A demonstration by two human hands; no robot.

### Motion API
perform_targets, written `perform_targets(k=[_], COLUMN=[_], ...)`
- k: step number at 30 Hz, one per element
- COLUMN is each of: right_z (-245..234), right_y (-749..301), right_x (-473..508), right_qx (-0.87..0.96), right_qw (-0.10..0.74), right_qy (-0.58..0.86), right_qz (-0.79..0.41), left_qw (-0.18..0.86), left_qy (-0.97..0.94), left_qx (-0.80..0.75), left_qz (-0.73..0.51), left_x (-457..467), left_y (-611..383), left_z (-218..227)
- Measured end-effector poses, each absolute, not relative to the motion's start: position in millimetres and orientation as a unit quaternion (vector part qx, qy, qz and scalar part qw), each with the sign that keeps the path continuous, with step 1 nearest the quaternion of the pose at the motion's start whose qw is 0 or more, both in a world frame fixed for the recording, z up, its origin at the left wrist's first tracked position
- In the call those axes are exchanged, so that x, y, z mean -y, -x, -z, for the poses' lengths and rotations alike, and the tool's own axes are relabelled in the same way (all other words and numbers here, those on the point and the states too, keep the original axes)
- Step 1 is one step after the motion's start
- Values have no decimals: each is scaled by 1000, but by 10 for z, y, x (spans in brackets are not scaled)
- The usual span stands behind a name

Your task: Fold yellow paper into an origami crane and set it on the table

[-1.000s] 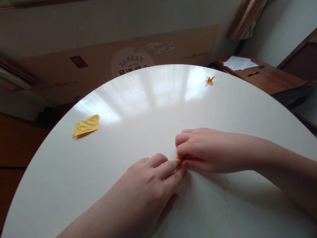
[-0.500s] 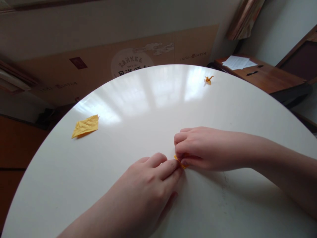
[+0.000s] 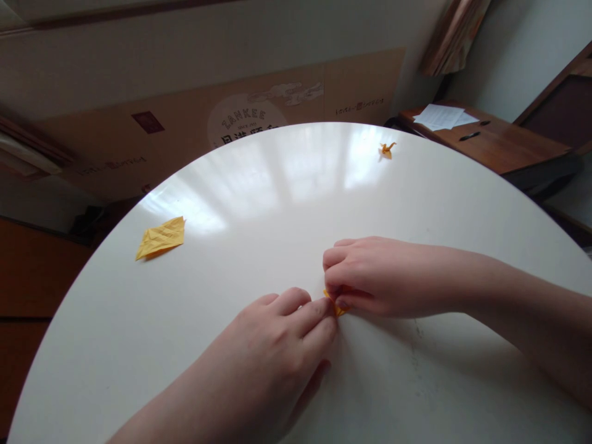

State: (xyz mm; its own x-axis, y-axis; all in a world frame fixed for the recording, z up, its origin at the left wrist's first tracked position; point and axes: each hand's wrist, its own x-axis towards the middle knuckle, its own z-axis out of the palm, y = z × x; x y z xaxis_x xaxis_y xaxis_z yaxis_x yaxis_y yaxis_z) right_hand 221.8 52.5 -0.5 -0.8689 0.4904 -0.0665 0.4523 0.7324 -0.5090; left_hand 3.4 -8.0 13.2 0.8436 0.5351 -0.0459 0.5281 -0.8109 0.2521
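A small piece of folded yellow origami paper (image 3: 340, 309) lies on the white table, mostly covered by my fingers. My right hand (image 3: 365, 277) is closed, its thumb and forefinger pinching the paper from the right. From the left, my left hand (image 3: 287, 339) presses its curled fingertips on the paper's near-left edge; its thumb sits lower down, apart from the paper. The shape of the fold is hidden under both hands. Toward the far right of the table stands a tiny orange-yellow paper crane (image 3: 386, 150). A creased yellow paper sheet (image 3: 161, 239) rests at the far left.
The round white table (image 3: 222, 265) has a curved far edge, with window light reflected on it. Behind it, a printed cardboard panel (image 3: 185, 129) leans against the wall. At the back right, white papers (image 3: 441, 116) and a black pen (image 3: 469, 136) lie on a wooden desk (image 3: 513, 139).
The view has shifted very slightly. Both hands stay on the folded paper, and the left fingers have curled a little closer to it.
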Motion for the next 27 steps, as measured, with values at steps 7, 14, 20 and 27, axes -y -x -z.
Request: perform_targets(k=[7,14,20,27], right_z=[11,14,12,-6], right_y=[-2222,-2216,-2218,-2217], right_x=[-527,-530,-528,-523], right_qx=[929,930,930,927], right_qw=[39,37,41,42], right_qy=[248,250,250,252], right_qz=[-272,-267,-267,-273], left_qw=[143,168,189,201], left_qy=[-947,-934,-926,-929], left_qx=[-287,-315,-326,-310], left_qz=[2,18,-2,-4], left_x=[56,63,59,37], left_y=[-36,-65,-58,3], left_z=[-122,-125,-134,-180])
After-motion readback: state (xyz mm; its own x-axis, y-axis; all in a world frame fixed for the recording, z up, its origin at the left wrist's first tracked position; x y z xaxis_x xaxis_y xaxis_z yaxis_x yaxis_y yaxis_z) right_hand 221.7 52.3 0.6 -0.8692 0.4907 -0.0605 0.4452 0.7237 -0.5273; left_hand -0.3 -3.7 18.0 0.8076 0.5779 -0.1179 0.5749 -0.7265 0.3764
